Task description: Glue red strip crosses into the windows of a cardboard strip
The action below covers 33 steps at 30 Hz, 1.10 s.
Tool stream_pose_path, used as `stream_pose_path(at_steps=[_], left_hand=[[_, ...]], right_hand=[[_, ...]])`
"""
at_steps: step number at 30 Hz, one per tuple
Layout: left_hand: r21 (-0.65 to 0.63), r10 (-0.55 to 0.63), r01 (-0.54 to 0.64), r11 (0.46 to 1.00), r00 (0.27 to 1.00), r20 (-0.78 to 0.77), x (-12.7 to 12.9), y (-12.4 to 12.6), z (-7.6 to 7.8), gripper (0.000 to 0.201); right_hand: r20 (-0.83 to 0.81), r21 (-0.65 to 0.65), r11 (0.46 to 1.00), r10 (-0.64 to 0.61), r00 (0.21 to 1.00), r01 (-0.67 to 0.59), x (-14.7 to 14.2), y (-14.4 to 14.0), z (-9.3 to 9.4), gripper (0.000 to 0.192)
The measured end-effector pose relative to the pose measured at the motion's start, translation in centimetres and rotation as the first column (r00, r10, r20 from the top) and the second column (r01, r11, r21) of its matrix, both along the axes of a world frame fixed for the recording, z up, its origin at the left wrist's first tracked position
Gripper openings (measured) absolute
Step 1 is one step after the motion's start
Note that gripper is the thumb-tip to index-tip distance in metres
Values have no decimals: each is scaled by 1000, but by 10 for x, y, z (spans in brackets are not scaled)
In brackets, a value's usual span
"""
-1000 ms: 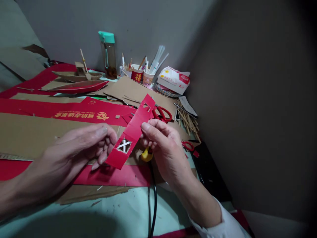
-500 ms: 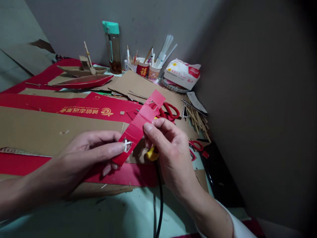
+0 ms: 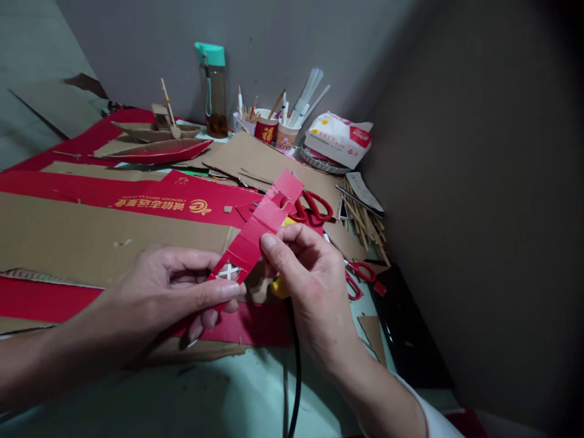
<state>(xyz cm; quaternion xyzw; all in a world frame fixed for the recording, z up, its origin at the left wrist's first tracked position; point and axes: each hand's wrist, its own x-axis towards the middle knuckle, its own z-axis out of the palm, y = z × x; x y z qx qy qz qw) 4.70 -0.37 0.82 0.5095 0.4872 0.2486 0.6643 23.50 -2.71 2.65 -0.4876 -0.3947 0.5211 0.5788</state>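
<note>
A long red cardboard strip with a square cut-out window [image 3: 258, 228] is held above the worktop [image 3: 219, 395] between both hands, running from about 7 o'clock up to 1 o'clock. The left hand [image 3: 164, 298] is closed on the strip's lower end, the thumb lying along the edge just below the window, in which two thin pale sticks crossed in an X [image 3: 229, 271] are seen. The right hand [image 3: 310, 286] pinches the strip's middle edge between thumb and fingertips. At 1 o'clock from the hands a pair of red-handled scissors [image 3: 314, 207] lies on the brown and red cardboard sheets [image 3: 114, 234]; a black cable [image 3: 294, 377] runs off at 6 o'clock.

A risk can be judged here: the narrow borders around the window look weak, so too firm a pinch or a twist between the hands could crease or tear them, and the crossed sticks could be pushed loose by the thumb.
</note>
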Motion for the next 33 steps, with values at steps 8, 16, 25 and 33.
stream_pose_path(at_steps=[8, 16, 25, 33], left_hand=[[-10, -107, 108, 994, 991, 77, -3, 3, 3, 37], [17, -16, 14, 1000, 985, 171, 2, 2, 10, 41], [107, 1, -1, 994, 1000, 2, 2, 0, 11, 36], [-58, 0, 8, 998, 991, 134, 3, 0, 12, 42]], right_hand=[[-65, 0, 1000, -1, 998, 1, 2, 0, -2, 33], [-1, 52, 998, -27, 1000, 27, -1, -4, 0, 25], [51, 59, 998, -12, 999, 9, -6, -7, 3, 24], [12, 40, 999, 18, 1000, -18, -4, -7, 1, 24]])
